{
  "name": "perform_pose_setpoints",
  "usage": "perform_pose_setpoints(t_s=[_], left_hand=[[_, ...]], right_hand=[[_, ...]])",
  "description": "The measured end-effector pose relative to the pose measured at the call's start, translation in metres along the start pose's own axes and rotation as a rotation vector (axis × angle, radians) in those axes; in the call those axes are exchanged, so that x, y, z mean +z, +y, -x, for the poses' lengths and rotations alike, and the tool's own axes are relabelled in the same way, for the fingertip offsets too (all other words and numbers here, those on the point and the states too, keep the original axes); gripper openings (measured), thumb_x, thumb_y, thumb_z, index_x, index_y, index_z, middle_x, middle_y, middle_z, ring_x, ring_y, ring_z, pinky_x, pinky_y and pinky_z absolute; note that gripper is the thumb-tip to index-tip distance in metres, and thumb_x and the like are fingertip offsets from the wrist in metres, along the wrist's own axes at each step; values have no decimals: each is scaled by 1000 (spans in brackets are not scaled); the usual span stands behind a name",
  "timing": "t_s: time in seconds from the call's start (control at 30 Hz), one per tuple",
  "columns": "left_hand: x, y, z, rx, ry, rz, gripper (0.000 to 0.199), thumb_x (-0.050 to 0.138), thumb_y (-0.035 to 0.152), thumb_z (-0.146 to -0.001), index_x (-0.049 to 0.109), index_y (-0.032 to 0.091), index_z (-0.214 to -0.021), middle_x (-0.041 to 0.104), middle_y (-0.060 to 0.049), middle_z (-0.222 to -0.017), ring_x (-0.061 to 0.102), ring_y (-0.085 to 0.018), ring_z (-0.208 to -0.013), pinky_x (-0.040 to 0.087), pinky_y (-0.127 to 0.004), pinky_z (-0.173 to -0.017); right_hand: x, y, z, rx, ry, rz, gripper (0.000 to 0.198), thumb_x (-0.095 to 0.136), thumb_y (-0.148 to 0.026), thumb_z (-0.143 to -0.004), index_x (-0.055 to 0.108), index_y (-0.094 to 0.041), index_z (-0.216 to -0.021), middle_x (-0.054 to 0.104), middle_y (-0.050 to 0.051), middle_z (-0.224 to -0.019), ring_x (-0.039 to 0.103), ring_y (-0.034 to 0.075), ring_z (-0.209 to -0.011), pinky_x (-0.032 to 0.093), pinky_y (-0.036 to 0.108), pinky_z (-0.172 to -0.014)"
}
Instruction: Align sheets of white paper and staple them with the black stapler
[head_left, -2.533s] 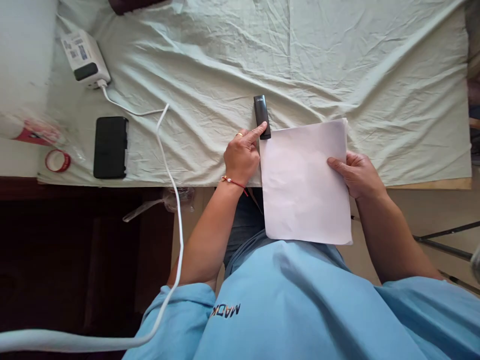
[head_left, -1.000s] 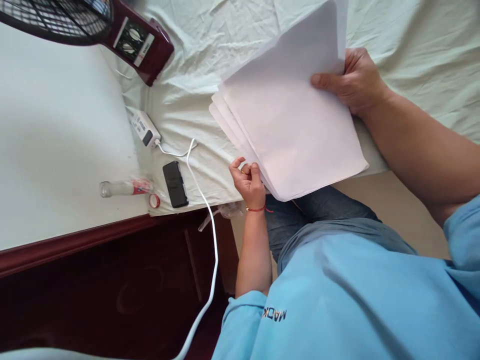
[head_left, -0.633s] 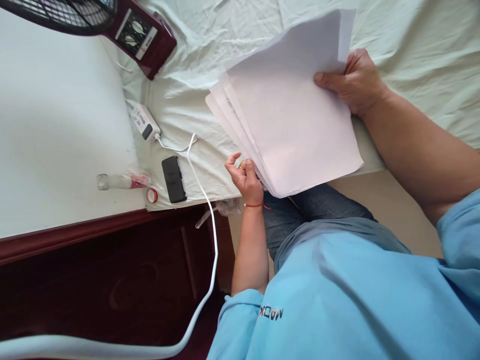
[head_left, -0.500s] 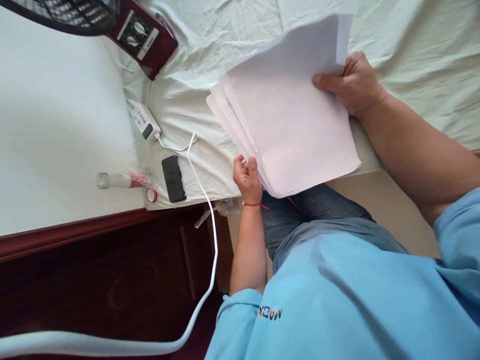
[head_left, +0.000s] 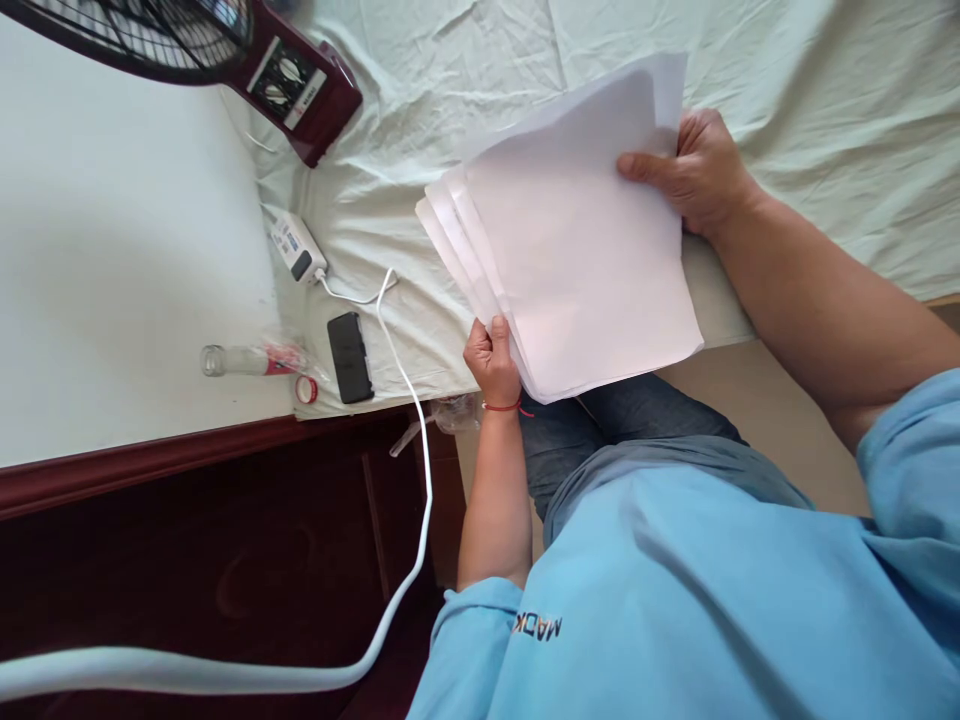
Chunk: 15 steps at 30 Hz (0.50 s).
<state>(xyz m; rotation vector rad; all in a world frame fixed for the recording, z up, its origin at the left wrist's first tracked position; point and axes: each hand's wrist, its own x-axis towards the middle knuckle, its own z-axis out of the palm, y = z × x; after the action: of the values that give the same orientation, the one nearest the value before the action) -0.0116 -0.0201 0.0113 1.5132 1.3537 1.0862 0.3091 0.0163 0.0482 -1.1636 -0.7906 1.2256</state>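
Observation:
A fanned stack of white paper sheets [head_left: 577, 240] is held up over my lap and the edge of the cloth-covered surface. My right hand [head_left: 701, 175] grips the stack's right edge, thumb flat on the top sheet and the other fingers hidden beneath. At the lower left edge, my left hand [head_left: 493, 360] is closed on the sheets, its thumb pressed against its curled fingers. A red string bracelet [head_left: 502, 406] circles the left wrist. Several sheet edges show staggered along the left side of the stack.
A pale green cloth [head_left: 420, 130] covers the surface. To the left are a dark red fan [head_left: 307, 95], a white power adapter [head_left: 296, 245], a black phone [head_left: 349, 357], a glass bottle [head_left: 240, 360] and a red cap [head_left: 306, 389]. A white cable [head_left: 420, 480] runs across the left foreground.
The paper stack and my right hand have shifted slightly left. My left thumb has closed onto the sheets' edge, where it was a little apart from the fingers before.

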Motion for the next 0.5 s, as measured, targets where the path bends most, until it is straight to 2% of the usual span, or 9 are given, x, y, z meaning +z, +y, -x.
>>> perform_pose_setpoints(t_s=[0.1, 0.3, 0.37, 0.5], left_hand=[[2, -2, 0, 68, 66, 63, 46, 64, 68, -101, 75, 24, -109, 82, -8, -113, 77, -24, -117, 58, -37, -108], [2, -3, 0, 81, 51, 58, 41, 68, 63, -100, 78, 24, -106, 83, -7, -109, 77, -23, -115, 59, -34, -103], [1, -4, 0, 81, 56, 63, 41, 68, 62, -100, 78, 23, -105, 83, -7, -107, 77, -23, -114, 58, -34, -103], [0, -6, 0, 79, 57, 87, 40, 70, 61, -101, 78, 23, -105, 82, -4, -107, 76, -21, -110, 57, -31, -102]], right_hand=[[-1, 1, -1, 14, 16, 16, 35, 102, -37, -78, 77, -21, -96, 85, -7, -106, 70, 12, -98, 60, 30, -100], [-7, 4, -5, -22, 14, 46, 33, 101, -39, -77, 78, -21, -92, 83, -7, -95, 65, 9, -86, 58, 27, -92], [-8, 8, -9, -36, 20, 50, 42, 105, -48, -69, 79, -23, -91, 83, -4, -96, 66, 12, -87, 59, 31, -93], [-9, 16, -20, -146, 67, 31, 57, 110, -65, -42, 81, -28, -74, 83, 3, -91, 70, 25, -81, 62, 45, -82]])
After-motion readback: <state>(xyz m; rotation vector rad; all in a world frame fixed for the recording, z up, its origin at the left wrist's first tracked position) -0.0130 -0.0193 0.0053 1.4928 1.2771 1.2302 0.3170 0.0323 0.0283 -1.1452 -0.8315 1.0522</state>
